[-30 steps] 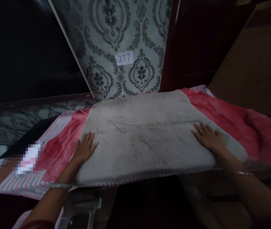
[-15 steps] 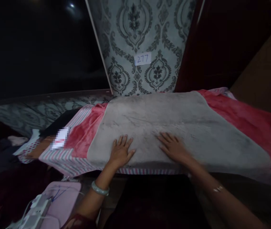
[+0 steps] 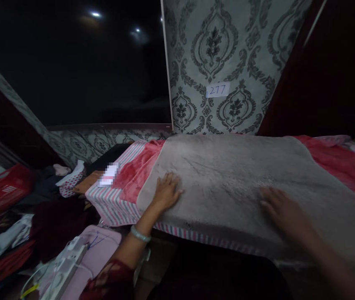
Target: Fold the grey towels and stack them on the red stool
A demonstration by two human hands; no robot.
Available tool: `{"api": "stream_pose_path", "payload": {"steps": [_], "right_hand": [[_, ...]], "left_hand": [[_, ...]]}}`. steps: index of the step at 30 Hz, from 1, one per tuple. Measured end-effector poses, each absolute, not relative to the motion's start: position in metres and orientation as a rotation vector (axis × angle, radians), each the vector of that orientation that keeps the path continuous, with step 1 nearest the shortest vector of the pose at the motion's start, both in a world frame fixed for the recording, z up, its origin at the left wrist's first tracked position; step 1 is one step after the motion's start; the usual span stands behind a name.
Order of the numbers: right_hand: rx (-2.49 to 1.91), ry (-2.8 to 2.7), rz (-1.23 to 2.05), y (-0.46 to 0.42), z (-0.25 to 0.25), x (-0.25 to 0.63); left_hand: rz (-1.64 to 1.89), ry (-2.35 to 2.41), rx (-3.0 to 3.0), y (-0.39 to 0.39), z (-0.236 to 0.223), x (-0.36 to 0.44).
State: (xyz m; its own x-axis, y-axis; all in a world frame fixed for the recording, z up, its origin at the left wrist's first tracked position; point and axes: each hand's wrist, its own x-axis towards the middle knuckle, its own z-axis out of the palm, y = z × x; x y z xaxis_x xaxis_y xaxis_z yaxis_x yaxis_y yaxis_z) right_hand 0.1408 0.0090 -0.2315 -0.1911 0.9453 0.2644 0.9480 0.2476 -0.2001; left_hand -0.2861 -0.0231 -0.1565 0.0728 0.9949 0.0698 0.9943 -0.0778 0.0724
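- Rests the left hand (image 3: 166, 191) on the grey fabric (image 3: 218, 179), near its left edge, with fingers released and slightly spread.
- Extends the right hand (image 3: 285, 210), blurred, over the same fabric, well apart from the left, with fingers released and outstretched; cannot tell whether touching.
- Leaves a bare grey stretch between both hands and towards the far edge.
- Spreads grey fabric across the covered table (image 3: 111, 206), down over its near edge, with red blanket (image 3: 349, 166) showing at both sides.
- Shows stripes at the table's near-left corner; below, a power strip (image 3: 65, 264) on a pink seat (image 3: 102, 246).
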Motion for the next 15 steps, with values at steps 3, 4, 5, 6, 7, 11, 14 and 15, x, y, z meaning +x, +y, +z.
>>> {"api": "stream_pose_path", "payload": {"steps": [3, 4, 5, 6, 7, 11, 14, 15], "right_hand": [[-1.600, -2.437, 0.085, 0.027, -0.211, 0.049], [-1.566, -2.504, 0.104, 0.029, -0.210, 0.029], [-1.539, -2.554, 0.112, 0.029, -0.212, 0.015], [-1.521, -2.589, 0.115, 0.028, -0.216, 0.009], [-1.508, -2.605, 0.111, 0.026, -0.222, 0.008], [-1.445, -2.604, 0.109, 0.027, -0.240, 0.031], [-1.435, -2.598, 0.115, 0.040, -0.235, 0.030], [-1.420, -2.593, 0.104, 0.047, -0.230, 0.022]], "left_hand": [[0.082, 2.055, 2.276, 0.008, -0.164, -0.273], [0.051, 2.074, 2.240, 0.013, -0.166, -0.276], [0.023, 2.106, 2.199, 0.014, -0.169, -0.282], [0.000, 2.150, 2.155, 0.013, -0.170, -0.292], [-0.018, 2.210, 2.107, 0.008, -0.172, -0.304], [0.046, 2.518, 1.906, -0.023, -0.171, -0.356], [0.216, 2.650, 1.878, -0.039, -0.168, -0.373], [0.259, 2.662, 1.860, -0.040, -0.167, -0.373]]}}
